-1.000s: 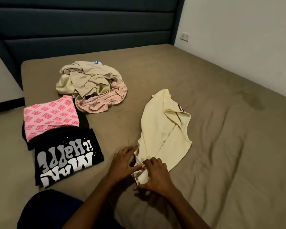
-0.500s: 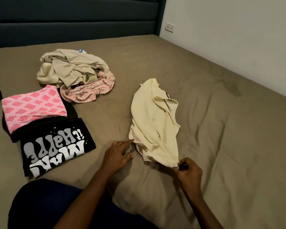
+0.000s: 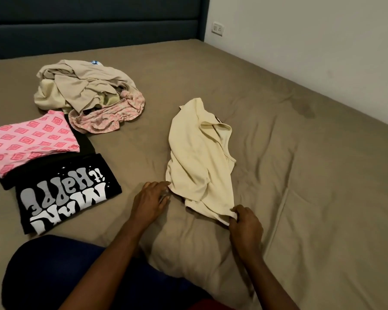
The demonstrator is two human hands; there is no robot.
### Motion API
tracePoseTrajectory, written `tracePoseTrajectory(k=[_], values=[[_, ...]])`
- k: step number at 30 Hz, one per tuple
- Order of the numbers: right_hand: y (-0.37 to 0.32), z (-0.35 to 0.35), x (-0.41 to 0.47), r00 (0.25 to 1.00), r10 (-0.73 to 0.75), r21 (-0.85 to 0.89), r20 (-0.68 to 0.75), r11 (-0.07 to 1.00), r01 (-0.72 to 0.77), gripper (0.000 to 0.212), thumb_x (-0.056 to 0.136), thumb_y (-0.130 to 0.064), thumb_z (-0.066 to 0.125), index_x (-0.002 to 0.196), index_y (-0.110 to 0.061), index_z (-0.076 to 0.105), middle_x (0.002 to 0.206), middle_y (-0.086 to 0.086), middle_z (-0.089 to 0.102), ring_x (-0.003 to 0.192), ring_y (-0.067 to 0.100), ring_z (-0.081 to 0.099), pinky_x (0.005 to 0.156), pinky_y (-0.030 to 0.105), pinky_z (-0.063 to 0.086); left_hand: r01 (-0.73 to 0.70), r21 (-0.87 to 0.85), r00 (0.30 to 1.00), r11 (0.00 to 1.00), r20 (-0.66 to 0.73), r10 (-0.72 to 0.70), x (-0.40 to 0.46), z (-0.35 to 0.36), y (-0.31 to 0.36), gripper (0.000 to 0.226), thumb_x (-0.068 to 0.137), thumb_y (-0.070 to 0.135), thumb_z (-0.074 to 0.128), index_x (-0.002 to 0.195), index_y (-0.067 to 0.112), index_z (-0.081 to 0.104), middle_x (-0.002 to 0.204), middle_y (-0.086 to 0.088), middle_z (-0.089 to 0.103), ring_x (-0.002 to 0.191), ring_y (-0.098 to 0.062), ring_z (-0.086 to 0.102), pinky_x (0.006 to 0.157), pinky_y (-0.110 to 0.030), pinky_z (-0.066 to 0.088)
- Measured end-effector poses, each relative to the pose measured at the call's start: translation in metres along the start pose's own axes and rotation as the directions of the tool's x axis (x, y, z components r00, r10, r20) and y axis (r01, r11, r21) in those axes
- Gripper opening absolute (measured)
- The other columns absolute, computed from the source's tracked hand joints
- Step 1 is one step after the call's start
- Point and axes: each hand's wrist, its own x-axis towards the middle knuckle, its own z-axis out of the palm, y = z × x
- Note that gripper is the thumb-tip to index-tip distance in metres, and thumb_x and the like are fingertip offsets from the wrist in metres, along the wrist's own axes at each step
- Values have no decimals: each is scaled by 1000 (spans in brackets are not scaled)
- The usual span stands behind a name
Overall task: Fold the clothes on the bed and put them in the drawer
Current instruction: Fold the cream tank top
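The cream shirt (image 3: 199, 157) lies crumpled mid-bed. The right hand (image 3: 244, 222) pinches its near hem corner at five o'clock; the left hand (image 3: 149, 202), fingers loosely extended, touches the hem corner at seven o'clock. At nine o'clock sit a folded black printed shirt (image 3: 65, 193) and pink patterned garment (image 3: 29, 139); at eleven o'clock, an unfolded pile (image 3: 87, 92) on the bed (image 3: 300, 175).

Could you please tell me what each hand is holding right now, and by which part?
Right hand pinches the cream shirt at its near hem corner. Left hand touches the shirt's near-left edge; whether it grips is unclear.
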Motion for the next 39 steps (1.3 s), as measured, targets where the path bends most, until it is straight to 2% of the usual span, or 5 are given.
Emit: tracePoseTrajectory(k=[7,13,18,32,39], values=[[24,-41,41,979,-10,123,-204,992,36,32,91,-5,55,112,-9,79,87,19,77,74,39,72,69,42,55,83,-86,990,993,-108,-93,12,-6,16,45,92,60,59,113,22,66,93,2,71,88,-23,64,78,-35,50],[59,-97,59,904,183,25,-386,982,-187,33,89,-16,46,108,-2,70,87,33,68,79,52,65,70,47,51,195,-7,967,981,165,-191,45,26,39,105,69,85,43,156,25,36,147,-6,53,132,-33,49,103,-48,46],[123,-116,61,791,506,264,-344,860,-436,53,68,-19,43,107,6,68,99,34,68,92,53,64,77,47,51,139,94,968,986,199,-155,49,44,75,77,72,62,59,141,30,52,133,0,58,126,-30,50,97,-47,37],[160,-94,61,856,508,507,-99,766,-396,13,86,6,67,90,-3,76,74,20,70,53,33,68,49,34,60,479,-262,877,838,108,-468,88,54,104,22,87,29,62,104,15,58,107,-9,66,103,-34,62,77,-38,44],[173,-97,59,864,485,467,-132,800,-378,20,83,3,65,95,-4,80,76,17,73,57,29,70,65,48,63,153,-449,988,880,102,-120,83,24,84,30,84,-3,73,104,17,82,95,-9,79,82,-14,71,72,-14,50]])
